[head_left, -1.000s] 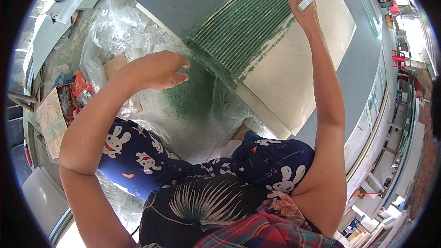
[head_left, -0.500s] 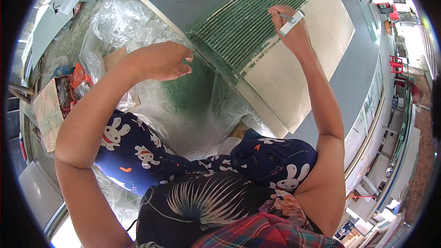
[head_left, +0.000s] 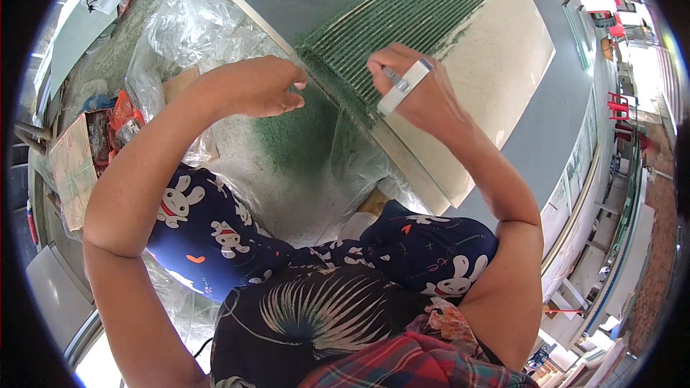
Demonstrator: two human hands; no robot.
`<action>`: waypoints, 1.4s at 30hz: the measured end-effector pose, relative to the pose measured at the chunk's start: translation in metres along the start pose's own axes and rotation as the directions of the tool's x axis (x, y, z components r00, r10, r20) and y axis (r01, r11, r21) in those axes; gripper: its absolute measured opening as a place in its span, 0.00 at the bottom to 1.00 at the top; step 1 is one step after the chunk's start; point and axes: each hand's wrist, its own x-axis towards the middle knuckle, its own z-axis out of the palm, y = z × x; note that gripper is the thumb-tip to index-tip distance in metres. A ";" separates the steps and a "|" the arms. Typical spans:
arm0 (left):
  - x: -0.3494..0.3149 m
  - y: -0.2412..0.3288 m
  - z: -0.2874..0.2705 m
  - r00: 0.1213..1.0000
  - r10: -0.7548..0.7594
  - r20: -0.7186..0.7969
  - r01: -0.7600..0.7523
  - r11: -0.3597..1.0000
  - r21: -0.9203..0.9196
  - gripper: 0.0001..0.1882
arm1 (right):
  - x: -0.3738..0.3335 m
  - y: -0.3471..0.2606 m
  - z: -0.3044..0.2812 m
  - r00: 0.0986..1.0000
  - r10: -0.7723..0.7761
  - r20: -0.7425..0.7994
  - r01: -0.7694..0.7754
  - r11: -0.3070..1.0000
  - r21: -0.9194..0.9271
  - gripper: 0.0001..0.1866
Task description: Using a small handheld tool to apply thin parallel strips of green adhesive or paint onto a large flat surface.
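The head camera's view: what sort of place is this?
Probably a workshop, though I can't tell which trade: a grooved panel is smeared green, what looks like green dust spreads beside it, and clear plastic sheeting lies bunched nearby.

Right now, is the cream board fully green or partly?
Partly: green covers much of the grooved section; the smooth section is mostly cream.

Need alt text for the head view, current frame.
A person's right hand grips a pale bar-shaped tool over a cream panel whose grooved section is partly covered in green dust. The left hand, apparently empty, hovers above the gray floor, thumb and fingers apart.
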 end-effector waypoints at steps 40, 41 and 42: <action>0.006 -0.003 0.003 0.999 -0.040 0.018 0.041 0.999 -0.033 0.23 | 0.069 0.220 -0.050 0.898 0.093 -0.429 -0.157 0.981 -0.115 0.16; 0.005 -0.002 0.003 0.999 -0.047 0.025 0.047 0.998 -0.033 0.23 | 0.069 0.216 -0.050 0.899 0.093 -0.427 -0.155 0.981 -0.115 0.16; 0.005 -0.001 0.002 0.998 -0.053 0.031 0.054 0.998 -0.033 0.23 | 0.068 0.212 -0.050 0.910 0.115 -0.399 -0.183 0.973 -0.139 0.16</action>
